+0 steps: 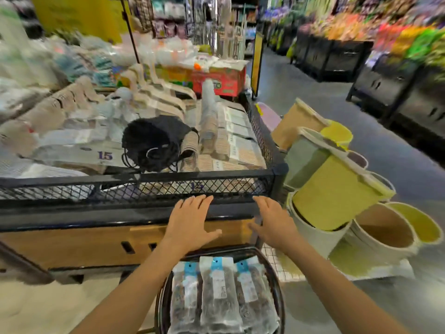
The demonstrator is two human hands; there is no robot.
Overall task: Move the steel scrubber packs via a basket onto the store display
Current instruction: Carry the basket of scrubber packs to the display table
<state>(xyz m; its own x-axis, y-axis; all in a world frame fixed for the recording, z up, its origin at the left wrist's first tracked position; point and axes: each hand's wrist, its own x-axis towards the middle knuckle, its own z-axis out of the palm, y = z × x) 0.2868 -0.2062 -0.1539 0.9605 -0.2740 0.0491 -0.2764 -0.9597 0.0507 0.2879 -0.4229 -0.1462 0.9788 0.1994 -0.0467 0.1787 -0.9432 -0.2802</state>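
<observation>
Store display surface [144,179]: black mesh rail, piled with packaged goods, black bag [154,143] in middle. Stacked buckets [332,196] right. Aisle floor [313,92] far right, shelves beyond blurred. Three steel scrubber packs [219,292] side by side in basket [160,300], near, just below both hands. Left hand [190,222], right hand [272,225]: fingers spread, holding nothing, before rail. Basket cut off by frame edge; pack labels unreadable.

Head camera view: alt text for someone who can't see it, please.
A person's left hand and right hand, both open, reach toward the black mesh rail of a store display; below them, a basket holds steel scrubber packs. Buckets stand at right.
</observation>
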